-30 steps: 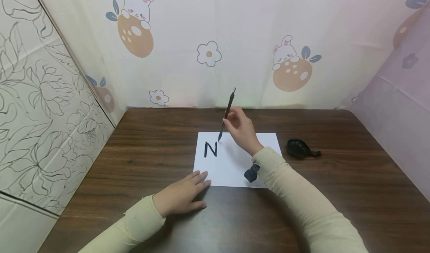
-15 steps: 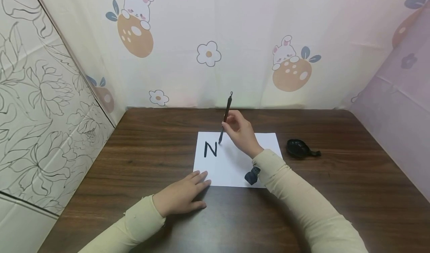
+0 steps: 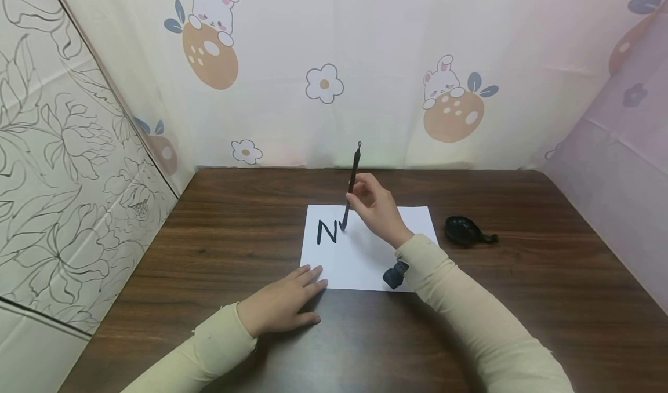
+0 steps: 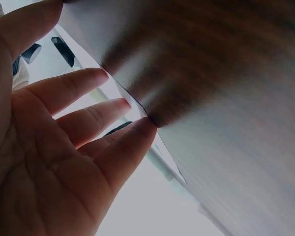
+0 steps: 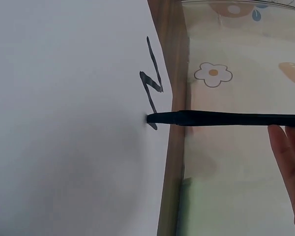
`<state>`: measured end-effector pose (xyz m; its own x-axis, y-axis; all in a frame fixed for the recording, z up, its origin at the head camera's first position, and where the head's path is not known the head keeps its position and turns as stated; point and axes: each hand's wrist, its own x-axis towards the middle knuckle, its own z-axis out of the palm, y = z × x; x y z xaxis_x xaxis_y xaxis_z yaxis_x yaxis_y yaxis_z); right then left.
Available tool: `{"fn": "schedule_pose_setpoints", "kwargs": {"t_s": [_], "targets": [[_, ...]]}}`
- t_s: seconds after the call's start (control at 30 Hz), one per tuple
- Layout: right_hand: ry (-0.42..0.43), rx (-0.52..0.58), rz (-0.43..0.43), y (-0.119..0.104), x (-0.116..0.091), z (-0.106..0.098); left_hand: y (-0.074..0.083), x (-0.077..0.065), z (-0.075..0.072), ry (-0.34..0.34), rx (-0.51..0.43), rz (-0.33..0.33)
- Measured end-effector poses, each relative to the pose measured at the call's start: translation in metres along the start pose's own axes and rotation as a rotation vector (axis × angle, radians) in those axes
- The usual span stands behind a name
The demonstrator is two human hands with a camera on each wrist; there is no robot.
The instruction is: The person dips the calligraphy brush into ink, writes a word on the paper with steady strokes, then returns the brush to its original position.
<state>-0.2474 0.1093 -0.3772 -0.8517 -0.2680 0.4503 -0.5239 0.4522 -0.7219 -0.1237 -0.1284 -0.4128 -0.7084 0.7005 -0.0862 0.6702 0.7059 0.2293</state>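
Note:
My right hand [image 3: 378, 210] pinches a dark writing brush [image 3: 354, 173], held nearly upright with a small loop at its top. The brush tip touches a white sheet of paper [image 3: 365, 257], at a short black stroke just right of a black letter N [image 3: 327, 232]. In the right wrist view, the brush [image 5: 226, 119] crosses in front of the paper, with only some fingers [image 5: 287, 162] showing. My left hand [image 3: 282, 303] rests with spread fingers on the paper's lower left corner and the table. The left wrist view shows that hand's palm side [image 4: 54, 162].
A small black dish with a short handle [image 3: 463, 230] sits on the table right of the paper. The dark wood table [image 3: 235, 219] meets a curtain [image 3: 376, 115] printed with rabbits and flowers. A patterned panel [image 3: 68, 167] stands on the left.
My right hand has lowered slightly, and the brush tip has moved down the paper and a little right. A short black stroke has appeared beside the N. My left hand stays still.

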Motion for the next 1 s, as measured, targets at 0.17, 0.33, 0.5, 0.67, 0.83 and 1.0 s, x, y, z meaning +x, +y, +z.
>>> {"fn": "schedule_pose_setpoints", "kwargs": {"t_s": [0.17,0.33,0.5,0.67,0.83,1.0], "targets": [[-0.020,0.017,0.006,-0.002,-0.002,-0.004,0.000,0.000,-0.001,-0.006,-0.003,-0.004],[-0.048,0.043,0.022,-0.003,-0.004,-0.006,0.000,0.000,-0.001,-0.009,-0.008,-0.009],[-0.064,0.041,0.047,-0.004,-0.006,-0.008,0.001,0.000,-0.002,-0.016,-0.019,-0.015],[-0.072,0.041,0.053,-0.004,-0.006,-0.011,0.001,-0.001,-0.002,-0.023,-0.020,-0.018],[-0.045,0.102,0.048,-0.002,-0.004,-0.015,0.001,0.000,-0.002,-0.024,-0.017,-0.014],[-0.018,0.161,0.066,-0.001,-0.001,-0.017,0.002,0.000,-0.002,-0.025,-0.019,-0.014]]}}
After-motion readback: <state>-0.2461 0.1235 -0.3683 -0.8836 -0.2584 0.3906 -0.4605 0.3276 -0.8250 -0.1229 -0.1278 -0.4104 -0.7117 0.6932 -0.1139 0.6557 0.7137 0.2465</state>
